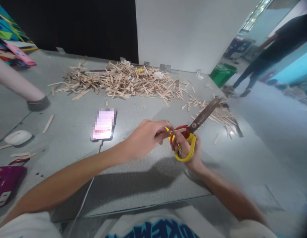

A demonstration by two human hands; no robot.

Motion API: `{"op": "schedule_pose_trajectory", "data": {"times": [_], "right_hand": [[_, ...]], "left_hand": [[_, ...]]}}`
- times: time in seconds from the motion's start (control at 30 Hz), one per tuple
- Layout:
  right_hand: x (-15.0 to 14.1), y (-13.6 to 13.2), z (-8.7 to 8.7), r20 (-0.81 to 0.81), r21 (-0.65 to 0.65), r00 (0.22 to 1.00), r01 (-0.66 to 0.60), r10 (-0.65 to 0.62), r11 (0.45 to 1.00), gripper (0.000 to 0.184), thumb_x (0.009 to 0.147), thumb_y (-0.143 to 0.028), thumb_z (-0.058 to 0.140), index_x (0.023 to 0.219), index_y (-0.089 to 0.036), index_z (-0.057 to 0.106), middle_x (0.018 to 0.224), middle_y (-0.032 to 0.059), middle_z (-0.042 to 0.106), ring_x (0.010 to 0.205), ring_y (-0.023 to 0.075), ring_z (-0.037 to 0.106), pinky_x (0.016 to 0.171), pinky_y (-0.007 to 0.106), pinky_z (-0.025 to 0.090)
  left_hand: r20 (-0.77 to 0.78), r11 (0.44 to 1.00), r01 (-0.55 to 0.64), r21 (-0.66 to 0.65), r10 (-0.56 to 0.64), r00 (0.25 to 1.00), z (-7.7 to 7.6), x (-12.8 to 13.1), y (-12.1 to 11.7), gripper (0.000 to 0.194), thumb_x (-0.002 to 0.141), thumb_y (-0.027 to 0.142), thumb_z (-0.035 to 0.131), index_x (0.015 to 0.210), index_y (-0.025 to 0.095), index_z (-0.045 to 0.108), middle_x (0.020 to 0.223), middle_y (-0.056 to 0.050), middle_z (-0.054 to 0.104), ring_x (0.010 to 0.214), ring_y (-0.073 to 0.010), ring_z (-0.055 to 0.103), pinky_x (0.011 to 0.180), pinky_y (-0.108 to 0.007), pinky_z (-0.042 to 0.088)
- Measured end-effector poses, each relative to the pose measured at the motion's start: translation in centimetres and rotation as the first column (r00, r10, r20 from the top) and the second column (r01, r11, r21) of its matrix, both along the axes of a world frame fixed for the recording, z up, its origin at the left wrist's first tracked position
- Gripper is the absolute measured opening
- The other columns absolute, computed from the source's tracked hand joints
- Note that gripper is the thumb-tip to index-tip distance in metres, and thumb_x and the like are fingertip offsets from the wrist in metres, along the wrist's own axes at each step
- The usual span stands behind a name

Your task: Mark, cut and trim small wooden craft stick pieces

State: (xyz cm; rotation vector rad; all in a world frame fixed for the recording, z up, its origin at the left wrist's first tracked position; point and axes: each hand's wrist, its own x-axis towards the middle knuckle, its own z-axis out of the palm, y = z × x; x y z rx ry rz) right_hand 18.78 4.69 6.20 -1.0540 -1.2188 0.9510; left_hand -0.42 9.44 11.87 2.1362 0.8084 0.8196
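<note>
My right hand (pixel 194 158) is wrapped around the scissors (pixel 204 114), which have yellow and red handles and dark, rusty-looking blades. The blades lie together and point away to the upper right. My left hand (pixel 152 135) is closed in a pinch on a small wooden stick (pixel 180 130). The stick crosses in front of the scissor handles, and its far end meets the fingertips of my right hand. Both hands are held over the grey table (pixel 143 185). Beyond them is a large heap of short wooden stick pieces (pixel 133 81).
A lit phone (pixel 104 124) with a white cable (pixel 87 191) lies left of my hands. Further left are a white computer mouse (pixel 18 137), a purple device (pixel 8 185) and a pale post (pixel 18 81). More pieces (pixel 221 117) lie right. A green bin (pixel 222 72) and a person (pixel 274 53) are beyond.
</note>
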Motion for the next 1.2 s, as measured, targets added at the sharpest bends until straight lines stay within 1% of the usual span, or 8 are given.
{"op": "schedule_pose_trajectory", "data": {"times": [0.17, 0.3, 0.43, 0.63, 0.73, 0.87, 1.03, 1.2], "right_hand": [[0.1, 0.2, -0.6, 0.002, -0.009, 1.0, 0.028, -0.028, 1.0, 0.039, 0.102, -0.053, 0.072, 0.078, -0.023, 0.064, 0.051, -0.0049, 0.055, 0.045, 0.0127, 0.055, 0.047, 0.026, 0.045], [0.2, 0.3, -0.8, 0.015, -0.016, 1.0, 0.023, -0.023, 1.0, 0.04, 0.103, -0.052, 0.072, 0.077, -0.022, 0.064, 0.051, -0.0046, 0.055, 0.047, 0.0126, 0.055, 0.048, 0.026, 0.046], [0.2, 0.3, -0.8, -0.02, -0.037, 1.0, -0.002, 0.002, 0.999, 0.041, 0.102, -0.053, 0.073, 0.078, -0.022, 0.064, 0.055, -0.0045, 0.056, 0.047, 0.0118, 0.055, 0.048, 0.025, 0.045], [0.2, 0.2, -0.7, -0.009, -0.024, 1.0, 0.004, -0.004, 1.0, 0.039, 0.104, -0.049, 0.073, 0.078, -0.021, 0.065, 0.054, -0.0051, 0.055, 0.049, 0.0117, 0.056, 0.049, 0.025, 0.046], [0.3, 0.2, -0.7, 0.017, -0.014, 1.0, 0.015, -0.015, 1.0, 0.038, 0.105, -0.048, 0.071, 0.079, -0.022, 0.066, 0.054, -0.0049, 0.056, 0.048, 0.0121, 0.056, 0.049, 0.026, 0.046], [0.2, 0.2, -0.7, 0.004, -0.02, 1.0, 0.024, -0.024, 1.0, 0.04, 0.103, -0.051, 0.072, 0.077, -0.022, 0.063, 0.053, -0.005, 0.055, 0.047, 0.0122, 0.055, 0.048, 0.026, 0.045], [0.1, 0.2, 0.0, 0.04, -0.036, 0.999, 0.007, -0.006, 0.999, 0.044, 0.102, -0.054, 0.072, 0.073, -0.023, 0.061, 0.053, -0.0034, 0.057, 0.049, 0.012, 0.054, 0.049, 0.025, 0.045], [-0.2, 0.0, 0.2, 0.068, -0.071, 0.998, -0.01, 0.014, 0.997, 0.049, 0.101, -0.059, 0.071, 0.071, -0.023, 0.06, 0.055, -0.0024, 0.058, 0.05, 0.0124, 0.055, 0.05, 0.025, 0.046]], "left_hand": [[-0.02, 0.999, -0.035, 0.031, 0.035, 0.999, -0.4, 0.2, 0.3, 0.019, 0.11, 0.021, 0.063, 0.097, 0.018, 0.076, 0.066, 0.003, 0.07, 0.055, -0.0089, 0.06, 0.059, -0.021, 0.042], [-0.032, 0.999, -0.031, 0.029, 0.032, 0.999, -0.5, 0.2, 0.3, 0.016, 0.109, 0.02, 0.064, 0.099, 0.017, 0.076, 0.066, 0.003, 0.07, 0.056, -0.0099, 0.062, 0.059, -0.021, 0.042], [0.014, 1.0, -0.001, -0.028, 0.002, 1.0, -0.5, 0.2, 0.2, 0.012, 0.11, 0.023, 0.063, 0.107, 0.018, 0.073, 0.065, 0.004, 0.07, 0.055, -0.0098, 0.063, 0.058, -0.02, 0.045], [0.023, 1.0, 0.022, -0.005, -0.022, 0.999, -0.8, 0.2, 0.4, 0.016, 0.108, 0.014, 0.059, 0.103, 0.018, 0.074, 0.068, 0.004, 0.07, 0.052, -0.0078, 0.061, 0.057, -0.018, 0.046], [0.023, 1.0, 0.013, 0.0, -0.013, 1.0, -1.0, 0.3, 0.5, 0.016, 0.107, 0.015, 0.06, 0.1, 0.018, 0.074, 0.069, 0.003, 0.07, 0.054, -0.0089, 0.063, 0.057, -0.019, 0.047], [0.019, 0.998, 0.001, -0.056, 0.0, 1.0, -1.0, 0.3, 0.5, 0.014, 0.108, 0.021, 0.063, 0.101, 0.017, 0.074, 0.068, 0.002, 0.071, 0.057, -0.0103, 0.065, 0.059, -0.02, 0.048], [0.017, 0.984, 0.036, -0.177, -0.034, 0.999, -1.0, 0.4, 0.6, 0.006, 0.103, 0.02, 0.068, 0.1, 0.018, 0.074, 0.074, 0.001, 0.076, 0.06, -0.0104, 0.066, 0.061, -0.021, 0.05], [0.033, 0.977, 0.029, -0.212, -0.023, 0.999, -1.0, 0.6, 0.6, 0.012, 0.102, 0.026, 0.069, 0.094, 0.018, 0.072, 0.071, 0.001, 0.074, 0.058, -0.0114, 0.065, 0.058, -0.022, 0.047]]}}
